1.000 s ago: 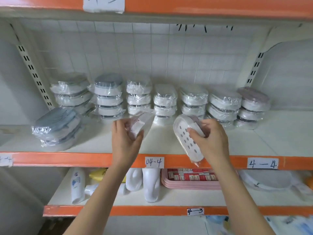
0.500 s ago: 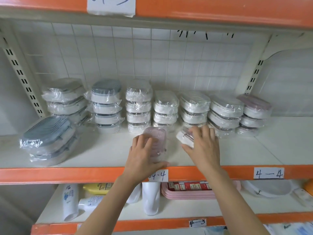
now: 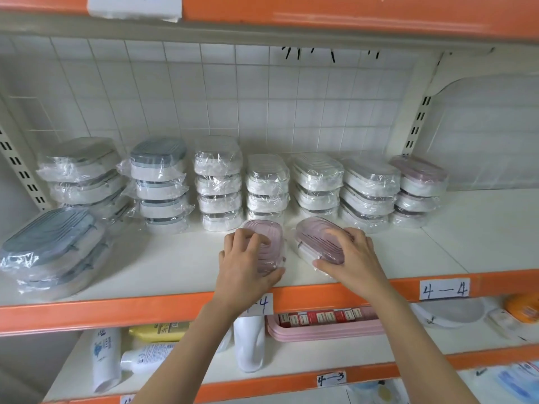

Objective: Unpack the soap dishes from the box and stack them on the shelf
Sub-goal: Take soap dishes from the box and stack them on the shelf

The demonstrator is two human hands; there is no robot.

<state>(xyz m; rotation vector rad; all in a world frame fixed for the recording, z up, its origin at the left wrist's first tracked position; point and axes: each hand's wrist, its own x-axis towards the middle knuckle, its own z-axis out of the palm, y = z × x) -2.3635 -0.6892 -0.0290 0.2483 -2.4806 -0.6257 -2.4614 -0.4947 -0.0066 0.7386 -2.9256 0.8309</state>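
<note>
We hold a pink dish (image 3: 264,248) under our left hand (image 3: 248,259) and another (image 3: 319,240) under our right (image 3: 348,256) — fingers curled over each, both seemingly resting on the shelf (image 3: 437,246) before the stacks (image 3: 267,188) — where slick wrap could let them slide when stacked.

Both pink soap dishes are down on the shelf (image 3: 408,252) now. A second ago the left hand (image 3: 248,266) held its pink soap dish (image 3: 269,243) up and tilted, while the right hand (image 3: 353,258) had its pink soap dish (image 3: 315,234) bottom-out, holes showing. Now both sit flat, pink side up, side by side, hands gripping them.
</note>
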